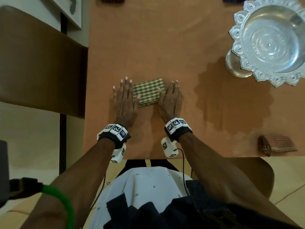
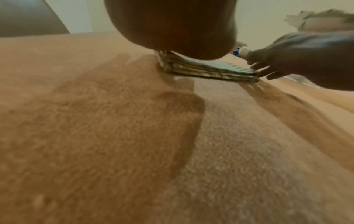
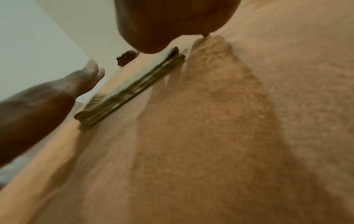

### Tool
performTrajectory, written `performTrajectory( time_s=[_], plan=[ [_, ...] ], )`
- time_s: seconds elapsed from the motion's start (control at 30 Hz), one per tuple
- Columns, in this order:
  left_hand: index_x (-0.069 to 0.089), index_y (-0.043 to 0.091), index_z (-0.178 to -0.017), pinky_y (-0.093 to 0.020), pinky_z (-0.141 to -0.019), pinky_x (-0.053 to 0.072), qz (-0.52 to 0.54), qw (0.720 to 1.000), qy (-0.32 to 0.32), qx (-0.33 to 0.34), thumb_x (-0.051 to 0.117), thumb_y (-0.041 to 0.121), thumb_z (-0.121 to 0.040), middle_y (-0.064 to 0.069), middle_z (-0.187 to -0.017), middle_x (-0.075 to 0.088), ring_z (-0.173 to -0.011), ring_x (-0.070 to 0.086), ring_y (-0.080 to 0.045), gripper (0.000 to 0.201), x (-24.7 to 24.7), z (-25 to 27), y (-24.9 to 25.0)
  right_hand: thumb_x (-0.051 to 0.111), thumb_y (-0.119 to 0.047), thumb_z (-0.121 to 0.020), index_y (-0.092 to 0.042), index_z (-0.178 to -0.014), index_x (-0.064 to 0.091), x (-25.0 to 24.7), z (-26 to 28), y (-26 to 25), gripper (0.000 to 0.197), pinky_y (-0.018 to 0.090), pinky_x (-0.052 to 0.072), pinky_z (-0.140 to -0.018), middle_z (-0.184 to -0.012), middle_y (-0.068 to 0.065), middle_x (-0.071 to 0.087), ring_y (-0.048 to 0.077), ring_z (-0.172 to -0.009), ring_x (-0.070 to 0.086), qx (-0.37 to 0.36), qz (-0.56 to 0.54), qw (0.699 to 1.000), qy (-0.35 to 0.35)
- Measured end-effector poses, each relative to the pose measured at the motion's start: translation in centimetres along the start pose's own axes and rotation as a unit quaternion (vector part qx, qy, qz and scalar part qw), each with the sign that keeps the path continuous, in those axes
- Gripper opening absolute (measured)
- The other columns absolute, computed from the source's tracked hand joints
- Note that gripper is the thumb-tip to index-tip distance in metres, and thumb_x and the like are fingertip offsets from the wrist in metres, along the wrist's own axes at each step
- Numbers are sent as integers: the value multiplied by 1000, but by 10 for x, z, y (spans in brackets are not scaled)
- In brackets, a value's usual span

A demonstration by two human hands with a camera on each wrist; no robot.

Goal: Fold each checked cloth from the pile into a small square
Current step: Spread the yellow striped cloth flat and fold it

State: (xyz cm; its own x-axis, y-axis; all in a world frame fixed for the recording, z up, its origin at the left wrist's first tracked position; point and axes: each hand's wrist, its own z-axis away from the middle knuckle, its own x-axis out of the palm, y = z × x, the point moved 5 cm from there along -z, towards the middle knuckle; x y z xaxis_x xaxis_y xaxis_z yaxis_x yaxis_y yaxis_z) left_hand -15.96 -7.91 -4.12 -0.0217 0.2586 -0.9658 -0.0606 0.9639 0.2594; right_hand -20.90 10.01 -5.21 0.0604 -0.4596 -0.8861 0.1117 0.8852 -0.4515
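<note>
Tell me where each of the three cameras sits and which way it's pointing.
Head: worn on the head, looking down at the brown table; both forearms, left hand and right hand flank the green checked cloth.
Left wrist: low over the table, looking along the left palm at the cloth's layered edge; right hand opposite.
Right wrist: low, tilted, looking along the right palm; left hand opposite.
Shared: all three show the folded cloth.

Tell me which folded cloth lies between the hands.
The green checked cloth, flanked by the left hand and right hand; the reddish cloth sits at the near right edge.
</note>
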Motion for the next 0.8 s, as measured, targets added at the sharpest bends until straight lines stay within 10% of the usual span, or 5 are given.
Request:
performTrajectory(
  time_s=[0.3,0.4,0.5,0.67,0.8],
  plan=[
    [37,6,-150,-40,-123,17,98,995,11,-33,31,37,-107,-13,-161,27,-149,25,-24,53,-4,-3,2,69,-44,-79,-10,-84,57,-7,-15,-3,37,39,47,-74,-91,11,61,30,-88,57,172,-87,980,-48],
    [64,6,-116,-39,-91,49,192,976,87,-49,37,37,-106,-13,-116,68,-105,63,-27,42,-31,-22,3,64,-38,-72,-16,-57,40,-12,-20,-8,36,33,36,-60,-70,6,51,27,-72,57,190,-123,971,-74],
    [69,6,-89,-32,-68,54,334,934,34,-121,38,44,-105,-5,-80,71,-70,68,-20,52,-44,-44,-4,62,-27,-80,-11,-74,54,-26,-18,-26,19,33,38,-65,-84,12,60,31,-83,61,179,-145,970,-80],
    [70,0,-105,-34,-67,60,480,841,-122,-219,39,63,-98,-13,-91,75,-72,71,-22,70,-49,-63,-17,58,-8,-83,-3,-112,54,-33,3,-85,29,42,48,-68,-95,15,66,37,-83,62,-8,-98,995,23],
    [70,10,-103,-40,-85,57,419,857,-203,-220,45,81,-83,-12,-103,73,-91,71,-25,78,-42,-69,-38,65,-6,-83,-1,-117,55,-9,30,-124,35,44,48,-81,-107,17,65,34,-92,62,-202,-39,979,-1]
  ],
)
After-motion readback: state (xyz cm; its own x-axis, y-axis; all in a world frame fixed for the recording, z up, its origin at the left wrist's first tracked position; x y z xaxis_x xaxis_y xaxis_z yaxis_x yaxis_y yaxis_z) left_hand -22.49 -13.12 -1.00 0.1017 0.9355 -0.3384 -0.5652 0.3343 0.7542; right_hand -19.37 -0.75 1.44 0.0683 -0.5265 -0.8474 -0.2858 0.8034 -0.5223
